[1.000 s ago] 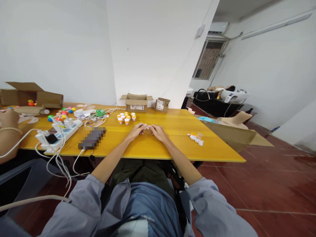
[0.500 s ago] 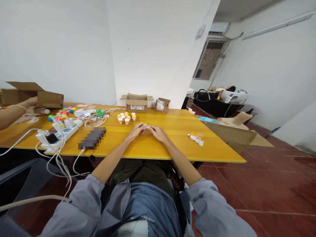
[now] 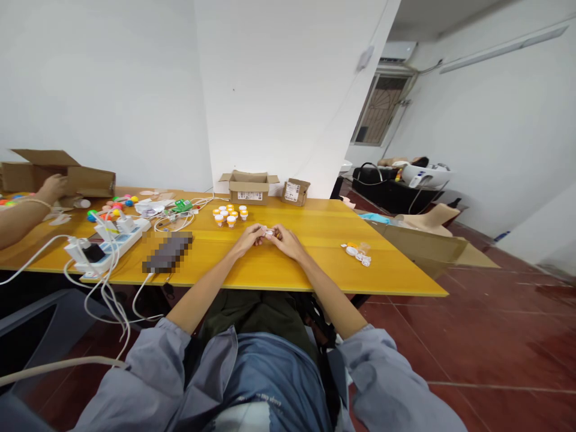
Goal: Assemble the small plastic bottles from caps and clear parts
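Note:
My left hand (image 3: 250, 238) and my right hand (image 3: 288, 242) rest together on the yellow table (image 3: 315, 231), fingertips meeting around a small white piece (image 3: 269, 232). Both hands pinch it; its exact shape is too small to make out. Just beyond my hands stands a cluster of several small white-and-orange vials (image 3: 230, 215). To the right of my right hand lies a little heap of white caps (image 3: 359, 252).
Two open cardboard boxes (image 3: 249, 187) sit at the table's far edge. A power strip (image 3: 109, 240) with tangled cables, a dark flat device (image 3: 167, 252) and coloured balls (image 3: 112, 207) lie at the left. Another person's hand (image 3: 53, 187) reaches a cardboard box (image 3: 54, 173) at far left.
My hands have closed a little tighter around the small white piece. The other person's arm at the left has moved from the table edge up to the far-left box.

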`<state>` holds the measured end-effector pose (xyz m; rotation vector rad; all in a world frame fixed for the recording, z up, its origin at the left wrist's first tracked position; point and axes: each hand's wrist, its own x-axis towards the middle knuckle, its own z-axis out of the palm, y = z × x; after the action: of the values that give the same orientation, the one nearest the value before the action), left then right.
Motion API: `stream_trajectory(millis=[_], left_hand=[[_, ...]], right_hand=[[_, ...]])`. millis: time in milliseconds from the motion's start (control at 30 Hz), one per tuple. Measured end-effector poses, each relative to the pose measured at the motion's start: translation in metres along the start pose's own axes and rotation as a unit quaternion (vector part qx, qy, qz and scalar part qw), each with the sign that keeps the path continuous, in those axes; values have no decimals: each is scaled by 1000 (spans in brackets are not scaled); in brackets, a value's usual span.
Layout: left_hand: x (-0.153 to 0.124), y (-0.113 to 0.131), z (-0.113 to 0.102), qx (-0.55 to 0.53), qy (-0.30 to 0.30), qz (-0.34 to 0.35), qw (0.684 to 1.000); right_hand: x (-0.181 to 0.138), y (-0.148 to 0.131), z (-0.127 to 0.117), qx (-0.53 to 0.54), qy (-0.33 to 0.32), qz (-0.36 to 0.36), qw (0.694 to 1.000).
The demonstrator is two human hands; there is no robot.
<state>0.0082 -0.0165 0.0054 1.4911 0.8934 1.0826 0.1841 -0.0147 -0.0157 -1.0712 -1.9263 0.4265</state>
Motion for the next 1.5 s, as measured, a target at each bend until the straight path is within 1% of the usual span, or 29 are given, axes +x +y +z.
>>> stream_trajectory(millis=[167,367,467,567,733,933,1267,1500], left_hand=[[-1,2,1,-1,1,0,1000],[-1,1,0,0,-6,7,1000],[0,-1,-1,-1,-8,9,1000],[1,-2,-1,-2,-7,8,1000],[1,-2,0,-4,-6,6,1000],[0,-1,0,-1,-6,6,1000],[2,-5,-3,0,-2,3,1000],[0,-2,-1,3,-6,7,1000]], right_hand=[[-1,-4,0,5,4,-13,1000],[1,-1,-2,-37,-3,-20,999],[2,-1,-3,-41,-7,-13,999],[2,-2,-1,-25,-9,-9,1000],[3,3,4,20,-23,-22,999],[4,11,7,45,-1,-25,999],[2,8,5,-15,-1,-36,999],[2,8,3,-43,24,-65,997]])
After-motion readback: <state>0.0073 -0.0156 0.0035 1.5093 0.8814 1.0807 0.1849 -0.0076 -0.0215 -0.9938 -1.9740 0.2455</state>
